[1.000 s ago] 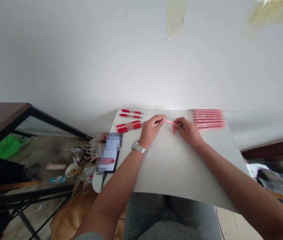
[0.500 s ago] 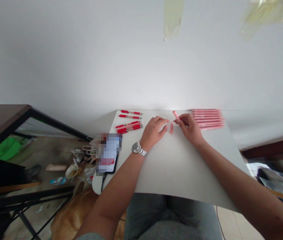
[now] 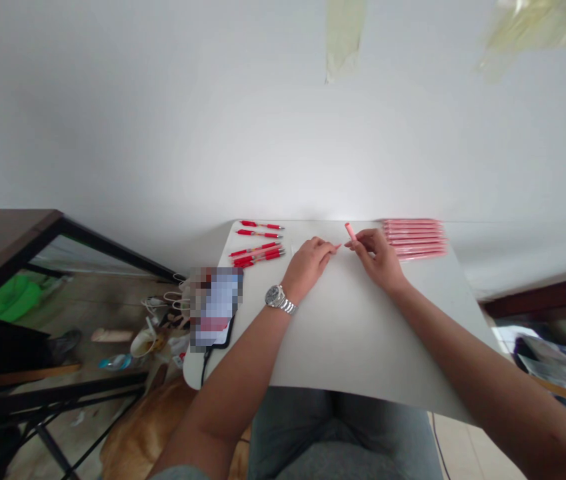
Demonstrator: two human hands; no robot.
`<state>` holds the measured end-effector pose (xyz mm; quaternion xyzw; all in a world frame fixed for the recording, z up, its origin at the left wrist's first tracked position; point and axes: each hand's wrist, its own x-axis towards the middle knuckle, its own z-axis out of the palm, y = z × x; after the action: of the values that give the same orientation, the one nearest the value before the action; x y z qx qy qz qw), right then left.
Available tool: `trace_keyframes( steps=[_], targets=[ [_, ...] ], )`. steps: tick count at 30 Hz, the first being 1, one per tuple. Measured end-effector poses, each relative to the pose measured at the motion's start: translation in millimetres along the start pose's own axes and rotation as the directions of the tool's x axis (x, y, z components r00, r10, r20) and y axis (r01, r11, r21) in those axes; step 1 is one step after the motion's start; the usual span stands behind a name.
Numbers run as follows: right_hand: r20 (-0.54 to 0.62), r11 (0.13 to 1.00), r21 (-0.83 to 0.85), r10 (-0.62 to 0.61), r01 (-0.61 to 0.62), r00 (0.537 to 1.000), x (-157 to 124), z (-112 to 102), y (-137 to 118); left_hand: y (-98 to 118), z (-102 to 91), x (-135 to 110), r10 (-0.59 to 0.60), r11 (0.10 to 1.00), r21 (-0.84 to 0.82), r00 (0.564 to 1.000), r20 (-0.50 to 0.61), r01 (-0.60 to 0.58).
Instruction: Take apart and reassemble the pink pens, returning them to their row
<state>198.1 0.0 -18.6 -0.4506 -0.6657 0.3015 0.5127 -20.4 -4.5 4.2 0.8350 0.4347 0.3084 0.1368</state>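
Note:
My right hand (image 3: 377,257) pinches a short pink pen barrel (image 3: 351,231) that sticks up and to the left above the white table (image 3: 357,333). My left hand (image 3: 309,262), with a silver watch on its wrist, has its fingers curled round a small pink piece (image 3: 337,247) whose tip shows at the fingertips. The two hands nearly touch near the table's far middle. A row of pink pens (image 3: 415,238) lies just right of my right hand. Several red pens (image 3: 259,242) lie left of my left hand.
A phone (image 3: 215,307) with a cable lies on the table's left edge. On the floor at the left are a cup, bottles and cords, beside a dark glass-topped table (image 3: 17,247). A tan dog (image 3: 147,427) lies under the table's near left. The wall stands right behind.
My hands pulled the pink pen apart; the right lifted the barrel up. The left picked up the small pink piece that lay on the table between the hands.

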Motion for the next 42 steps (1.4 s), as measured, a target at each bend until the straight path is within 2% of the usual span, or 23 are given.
trace_keyframes(
  steps=[3, 6, 9, 12, 14, 16, 18, 21, 23, 25, 28, 31, 35, 42],
  targets=[
    [0.042, 1.000, -0.024, -0.009, 0.010, 0.999, -1.2, -0.9, 0.7, -2.6, 1.2, 1.6, -0.105, 0.987, -0.134, 0.984, -0.145, 0.085],
    [0.089, 0.999, -0.047, 0.002, 0.002, 0.996, -2.4, -1.4, 1.3, -5.4, 3.7, 5.1, -0.249, 0.898, -0.422, 0.935, -0.253, 0.125],
    [0.120, 0.997, -0.083, 0.018, -0.008, 0.993, -3.2, -1.5, 1.0, -5.9, 5.0, 8.6, -0.374, 0.690, -0.716, 0.898, -0.232, 0.103],
    [0.138, 0.993, -0.120, 0.025, -0.008, 0.990, -3.2, -1.5, -0.5, -1.9, 3.9, 10.4, -0.444, 0.531, -0.845, 0.871, -0.211, 0.066],
    [0.145, 0.991, -0.133, 0.025, -0.005, 0.989, -3.0, -1.8, -1.8, 1.9, 2.3, 10.8, -0.450, 0.482, -0.875, 0.870, -0.200, 0.049],
    [0.149, 0.990, -0.142, 0.030, -0.009, 0.988, -2.9, -2.1, -2.9, 4.2, 0.5, 10.9, -0.445, 0.488, -0.871, 0.875, -0.189, 0.060],
    [0.149, 0.989, -0.149, 0.041, -0.018, 0.988, -2.9, -2.3, -3.2, 3.7, -1.9, 10.7, -0.446, 0.558, -0.825, 0.871, -0.208, 0.089],
    [0.146, 0.989, -0.149, 0.049, -0.027, 0.988, -2.9, -2.2, -2.3, -1.9, -7.5, 9.1, -0.442, 0.741, -0.654, 0.844, -0.305, 0.151],
    [0.143, 0.990, -0.140, 0.048, -0.028, 0.989, -2.9, -2.1, -1.6, -5.9, -12.3, 7.1, -0.413, 0.865, -0.445, 0.831, -0.373, 0.231],
    [0.141, 0.991, -0.133, 0.049, -0.030, 0.989, -2.9, -2.1, -1.7, -8.2, -17.0, 5.0, -0.378, 0.926, -0.182, 0.841, -0.386, 0.332],
    [0.139, 0.992, -0.125, 0.048, -0.031, 0.989, -2.8, -2.5, -3.7, -8.4, -22.8, 2.6, -0.352, 0.899, 0.126, 0.864, -0.359, 0.419],
    [0.131, 0.993, -0.115, 0.043, -0.028, 0.990, -2.5, -3.0, -5.7, -7.3, -28.0, 0.6, -0.364, 0.837, 0.294, 0.871, -0.330, 0.462],
    [0.122, 0.993, -0.114, 0.048, -0.034, 0.991, -2.1, -3.1, -5.4, -5.4, -35.3, -3.2, -0.423, 0.768, 0.397, 0.864, -0.275, 0.502],
    [0.114, 0.992, -0.118, 0.050, -0.037, 0.992, -2.4, -3.5, -5.4, -1.0, -39.2, -6.8, -0.480, 0.705, 0.498, 0.857, -0.188, 0.505]
  ],
)
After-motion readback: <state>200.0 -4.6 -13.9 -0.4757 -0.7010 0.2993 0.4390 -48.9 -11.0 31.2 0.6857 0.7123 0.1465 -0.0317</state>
